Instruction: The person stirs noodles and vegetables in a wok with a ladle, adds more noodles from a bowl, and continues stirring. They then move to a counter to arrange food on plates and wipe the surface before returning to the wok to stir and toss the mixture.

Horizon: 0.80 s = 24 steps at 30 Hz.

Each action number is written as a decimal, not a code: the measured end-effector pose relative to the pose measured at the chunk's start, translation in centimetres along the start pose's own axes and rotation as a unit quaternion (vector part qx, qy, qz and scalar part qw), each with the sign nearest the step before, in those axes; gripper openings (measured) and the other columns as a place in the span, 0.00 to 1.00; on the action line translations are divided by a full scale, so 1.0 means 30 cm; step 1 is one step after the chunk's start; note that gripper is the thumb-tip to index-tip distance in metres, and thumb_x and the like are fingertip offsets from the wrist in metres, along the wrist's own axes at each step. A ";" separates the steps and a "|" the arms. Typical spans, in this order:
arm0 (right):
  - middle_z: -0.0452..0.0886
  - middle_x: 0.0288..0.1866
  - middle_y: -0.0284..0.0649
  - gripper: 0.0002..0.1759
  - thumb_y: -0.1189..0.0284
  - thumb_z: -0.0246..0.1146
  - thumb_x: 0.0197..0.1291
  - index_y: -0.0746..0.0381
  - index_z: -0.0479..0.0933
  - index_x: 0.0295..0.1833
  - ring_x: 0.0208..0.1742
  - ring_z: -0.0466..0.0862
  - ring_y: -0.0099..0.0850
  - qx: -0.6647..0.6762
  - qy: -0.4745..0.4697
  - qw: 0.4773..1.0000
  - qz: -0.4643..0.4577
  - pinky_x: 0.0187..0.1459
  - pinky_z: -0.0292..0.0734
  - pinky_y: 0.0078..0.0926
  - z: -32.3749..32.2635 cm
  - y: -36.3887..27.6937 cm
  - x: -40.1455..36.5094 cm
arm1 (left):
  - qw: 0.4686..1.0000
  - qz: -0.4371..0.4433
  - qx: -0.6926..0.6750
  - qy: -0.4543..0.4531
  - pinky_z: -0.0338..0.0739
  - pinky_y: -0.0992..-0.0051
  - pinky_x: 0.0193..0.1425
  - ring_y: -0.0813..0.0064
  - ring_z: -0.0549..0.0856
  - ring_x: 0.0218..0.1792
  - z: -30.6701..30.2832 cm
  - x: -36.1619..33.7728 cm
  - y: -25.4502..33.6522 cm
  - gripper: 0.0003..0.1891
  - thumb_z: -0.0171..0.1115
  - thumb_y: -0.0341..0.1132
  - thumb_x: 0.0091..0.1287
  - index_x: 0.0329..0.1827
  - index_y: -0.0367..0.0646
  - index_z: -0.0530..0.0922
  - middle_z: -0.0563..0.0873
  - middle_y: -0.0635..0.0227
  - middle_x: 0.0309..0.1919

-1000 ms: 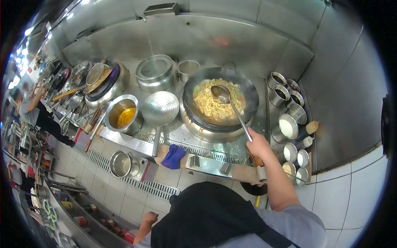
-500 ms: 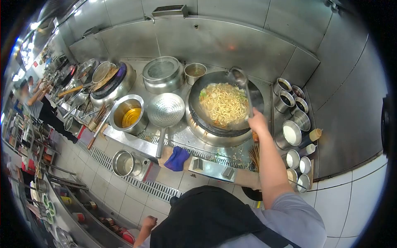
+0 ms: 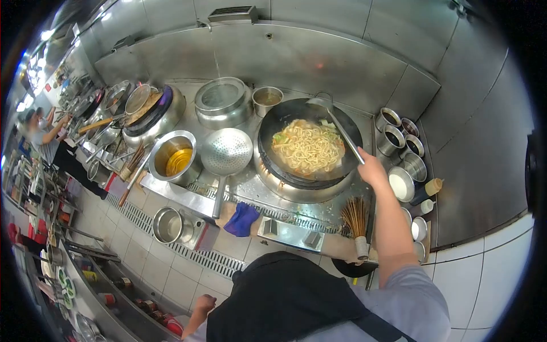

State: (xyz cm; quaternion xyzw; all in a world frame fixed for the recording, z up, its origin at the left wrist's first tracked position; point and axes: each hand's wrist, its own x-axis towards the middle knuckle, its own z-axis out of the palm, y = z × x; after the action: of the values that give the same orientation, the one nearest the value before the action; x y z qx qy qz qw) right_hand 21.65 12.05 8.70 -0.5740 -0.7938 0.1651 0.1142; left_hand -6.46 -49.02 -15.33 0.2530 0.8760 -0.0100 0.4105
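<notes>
My right hand [image 3: 371, 169] is wrapped round the handle of a metal ladle [image 3: 345, 132], which slants up and left. The ladle's bowl rests by the far rim of a dark wok [image 3: 356, 122]. Thick pale noodles [image 3: 310, 147] with bits of green and orange vegetable lie heaped in the wok, a little steam over them. Low at my left side, my left hand [image 3: 204, 303] hangs away from the stove with its fingers curled in and nothing seen in them.
Left of the wok lie a perforated strainer [image 3: 227, 151] and a pot of yellow oil [image 3: 179, 162]. Seasoning tins [image 3: 392, 139] line the right side. A bamboo brush [image 3: 356, 219] and purple cloth [image 3: 242, 219] sit at the front edge. Another person [image 3: 54, 139] stands far left.
My right hand has moved right and slightly nearer me, swinging the ladle's bowl left along the far rim. The noodles have shifted in the wok, and the brush is more exposed.
</notes>
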 end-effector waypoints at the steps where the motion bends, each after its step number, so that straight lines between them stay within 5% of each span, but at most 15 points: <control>1: 0.78 0.58 0.54 0.36 0.75 0.55 0.55 0.43 0.65 0.72 0.57 0.79 0.51 0.054 -0.016 0.998 0.034 0.58 0.74 0.42 0.024 -0.018 0.021 | 0.988 0.097 0.117 -0.006 0.80 0.60 0.46 0.59 0.87 0.39 -0.009 0.001 -0.002 0.12 0.59 0.39 0.58 0.39 0.44 0.84 0.87 0.57 0.31; 5: 0.80 0.57 0.53 0.35 0.74 0.56 0.56 0.42 0.66 0.71 0.52 0.82 0.50 0.150 -0.029 0.988 0.007 0.54 0.76 0.42 0.167 -0.020 0.062 | 0.992 0.089 0.088 -0.015 0.80 0.59 0.46 0.59 0.86 0.42 -0.003 0.076 -0.010 0.12 0.58 0.39 0.59 0.40 0.45 0.84 0.87 0.57 0.33; 7: 0.82 0.53 0.51 0.35 0.75 0.54 0.58 0.39 0.65 0.72 0.46 0.84 0.48 0.040 -0.074 0.993 -0.086 0.48 0.79 0.41 0.206 0.018 0.061 | 0.994 -0.065 -0.031 -0.080 0.79 0.57 0.49 0.57 0.84 0.48 -0.013 0.124 0.013 0.13 0.58 0.42 0.60 0.42 0.47 0.83 0.86 0.55 0.39; 8: 0.82 0.53 0.51 0.35 0.75 0.54 0.58 0.39 0.65 0.72 0.46 0.84 0.48 0.039 -0.076 0.993 -0.084 0.48 0.79 0.41 0.162 0.010 0.033 | 0.994 -0.066 -0.030 -0.082 0.79 0.57 0.49 0.57 0.84 0.48 0.009 0.168 -0.024 0.13 0.58 0.42 0.60 0.42 0.47 0.83 0.86 0.55 0.39; 10: 0.82 0.47 0.48 0.36 0.77 0.51 0.60 0.39 0.63 0.73 0.42 0.85 0.46 -0.205 -0.064 0.969 -0.124 0.43 0.80 0.41 0.036 -0.003 -0.028 | 0.969 0.205 0.130 0.044 0.79 0.57 0.48 0.56 0.85 0.44 0.044 0.238 -0.098 0.13 0.57 0.43 0.62 0.37 0.43 0.83 0.86 0.54 0.38; 11: 0.82 0.47 0.48 0.36 0.77 0.51 0.60 0.39 0.63 0.73 0.42 0.85 0.46 -0.207 -0.066 0.968 -0.125 0.43 0.80 0.41 0.010 -0.011 -0.045 | 0.996 0.007 -0.088 0.002 0.79 0.58 0.48 0.54 0.85 0.42 -0.013 0.159 0.009 0.14 0.56 0.43 0.62 0.33 0.42 0.82 0.86 0.55 0.39; 12: 0.81 0.45 0.47 0.36 0.77 0.50 0.61 0.39 0.61 0.74 0.41 0.85 0.46 -0.239 -0.052 0.961 -0.131 0.43 0.80 0.41 -0.009 -0.016 -0.062 | 0.996 0.006 -0.091 0.002 0.79 0.58 0.48 0.54 0.85 0.42 -0.010 0.162 0.008 0.14 0.56 0.43 0.62 0.33 0.42 0.82 0.86 0.55 0.39; 14: 0.81 0.43 0.46 0.36 0.78 0.50 0.61 0.39 0.59 0.75 0.41 0.85 0.45 -0.274 -0.042 0.951 -0.135 0.42 0.80 0.41 0.013 -0.007 -0.083 | 0.990 0.134 0.023 0.034 0.80 0.58 0.48 0.56 0.86 0.41 -0.003 0.166 -0.015 0.14 0.55 0.43 0.63 0.31 0.42 0.81 0.87 0.57 0.37; 18: 0.80 0.40 0.45 0.34 0.76 0.52 0.60 0.40 0.63 0.72 0.37 0.84 0.45 -0.195 0.029 0.969 -0.146 0.40 0.80 0.43 0.091 -0.020 -0.106 | 0.940 0.257 0.224 -0.028 0.80 0.59 0.49 0.57 0.86 0.42 0.017 0.191 -0.039 0.14 0.55 0.43 0.63 0.31 0.42 0.82 0.87 0.60 0.37; 20: 0.79 0.38 0.45 0.36 0.78 0.53 0.59 0.40 0.64 0.72 0.36 0.84 0.44 -0.268 0.026 0.945 -0.187 0.39 0.80 0.42 0.082 0.007 -0.112 | 0.981 0.113 0.147 -0.058 0.80 0.61 0.49 0.59 0.86 0.42 -0.032 0.130 0.020 0.14 0.55 0.42 0.63 0.31 0.43 0.83 0.88 0.60 0.36; 24: 0.79 0.42 0.45 0.40 0.79 0.55 0.59 0.38 0.58 0.75 0.40 0.84 0.42 -0.327 0.004 0.928 -0.180 0.42 0.81 0.40 -0.055 0.029 -0.193 | 0.999 0.018 -0.032 -0.015 0.79 0.63 0.49 0.60 0.86 0.42 0.044 0.254 -0.073 0.14 0.55 0.43 0.62 0.30 0.44 0.84 0.88 0.61 0.35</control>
State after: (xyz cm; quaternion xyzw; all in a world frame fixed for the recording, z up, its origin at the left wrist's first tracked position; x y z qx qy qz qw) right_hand 24.86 7.01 9.92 -0.4280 -0.8931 -0.1293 -0.0490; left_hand -10.58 -47.92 -22.12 0.2557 0.8649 0.0216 0.4314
